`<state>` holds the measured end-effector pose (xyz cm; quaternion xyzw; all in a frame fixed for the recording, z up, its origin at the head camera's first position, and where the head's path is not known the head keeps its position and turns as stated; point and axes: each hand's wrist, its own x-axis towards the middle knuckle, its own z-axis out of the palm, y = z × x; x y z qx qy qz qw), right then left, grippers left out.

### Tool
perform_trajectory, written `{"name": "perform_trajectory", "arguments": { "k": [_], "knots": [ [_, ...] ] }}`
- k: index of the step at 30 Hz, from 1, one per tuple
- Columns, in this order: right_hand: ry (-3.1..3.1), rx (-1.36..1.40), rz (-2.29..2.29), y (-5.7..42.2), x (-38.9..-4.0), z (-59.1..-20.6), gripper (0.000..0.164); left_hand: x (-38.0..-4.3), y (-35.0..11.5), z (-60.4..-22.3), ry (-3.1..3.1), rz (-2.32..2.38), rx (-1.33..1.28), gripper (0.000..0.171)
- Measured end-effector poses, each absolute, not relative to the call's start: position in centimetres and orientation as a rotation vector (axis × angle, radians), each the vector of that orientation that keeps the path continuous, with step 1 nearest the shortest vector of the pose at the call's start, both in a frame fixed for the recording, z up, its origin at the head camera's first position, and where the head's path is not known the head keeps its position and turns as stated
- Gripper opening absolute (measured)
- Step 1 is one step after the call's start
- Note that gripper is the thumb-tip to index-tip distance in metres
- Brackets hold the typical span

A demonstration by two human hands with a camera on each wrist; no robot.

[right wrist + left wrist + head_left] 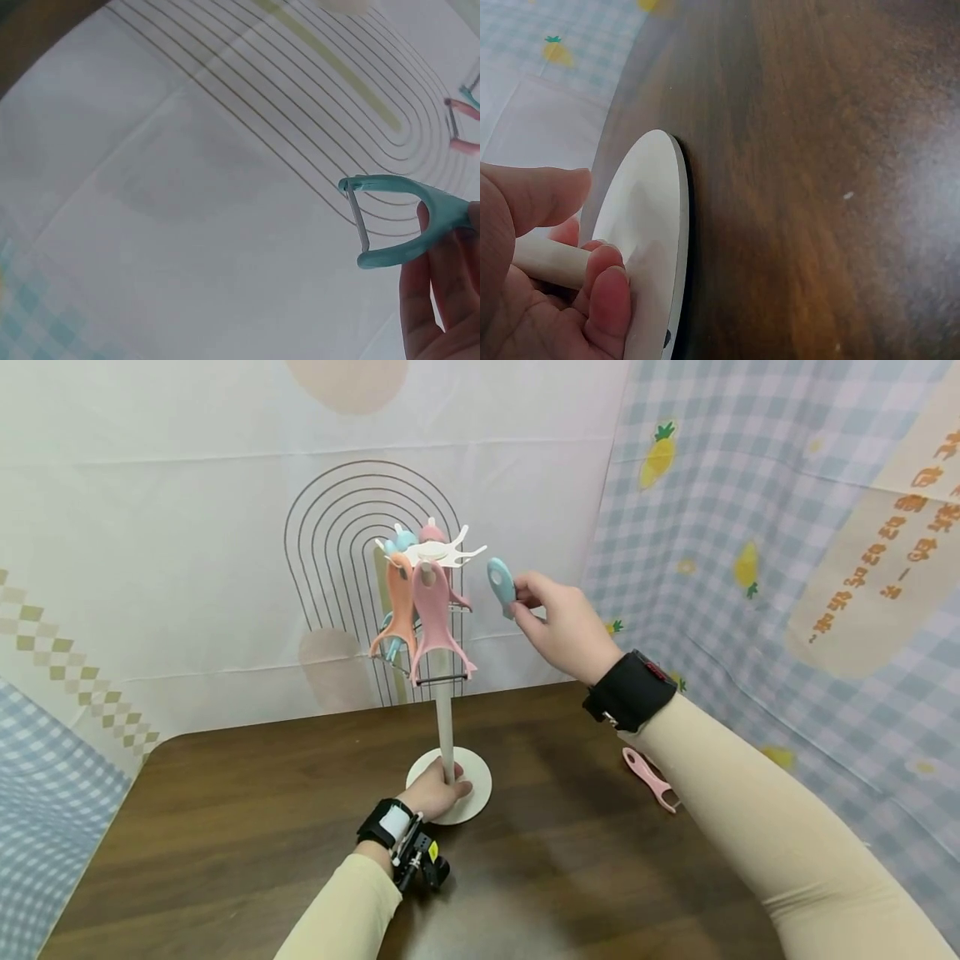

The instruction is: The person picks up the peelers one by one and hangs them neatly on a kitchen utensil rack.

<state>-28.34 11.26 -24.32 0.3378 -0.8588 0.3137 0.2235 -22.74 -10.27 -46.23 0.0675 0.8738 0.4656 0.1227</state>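
In the head view my left hand [429, 793] holds the bottom of a white stand's pole [444, 727], just above its round base [477, 785]. The left wrist view shows the fingers [609, 300] curled about the pole, with the thumb apart from it. My right hand [564, 625] pinches a light-blue peeler [500, 580] in the air, right of the stand's white hooks [459, 553]. Its forked end with the blade [358, 217] points away from the fingers in the right wrist view. An orange peeler [402, 593] and a pink peeler [431, 610] hang from the hooks.
More pink and blue peelers hang behind those two, partly hidden. Another pink peeler [647, 777] lies on the brown table [262, 827], beside my right forearm. A patterned cloth [210, 568] hangs behind the table, and a checked one [712, 485] at the right.
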Motion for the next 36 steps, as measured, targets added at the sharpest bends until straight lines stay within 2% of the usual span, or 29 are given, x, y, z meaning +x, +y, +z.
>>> {"name": "perform_trajectory", "arguments": {
  "k": [14, 36],
  "knots": [
    [-2.229, 0.96, 0.888, 9.3, -27.8, -22.0, 0.018, -23.0, -10.4, -46.3, 2.562, 1.365, 0.214, 0.026],
    [-2.184, 0.973, 0.902, 8.0, -28.1, -21.6, 0.021, -23.3, -10.3, -46.9, 2.582, 1.361, 0.194, 0.025]
  ]
}}
